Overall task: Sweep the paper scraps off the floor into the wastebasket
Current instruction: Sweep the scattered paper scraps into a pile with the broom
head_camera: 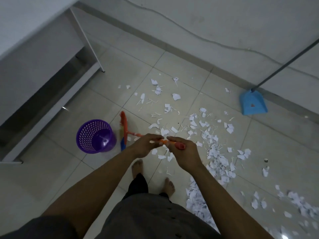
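Observation:
White paper scraps (214,149) lie scattered over the tiled floor, thickest to my right. An orange broom (124,128) stands with its head on the floor beside a purple mesh wastebasket (96,135). Its handle runs up to my hands. My right hand (183,152) grips the top end of the handle. My left hand (146,145) holds the handle just below, fingers loosely curled over it. The wastebasket stands upright with nothing visible inside.
A blue dustpan (252,103) with a long grey handle leans at the wall on the right. A white desk (43,49) fills the left side. My bare feet (138,168) stand on the tiles below my hands. A cable runs along the wall.

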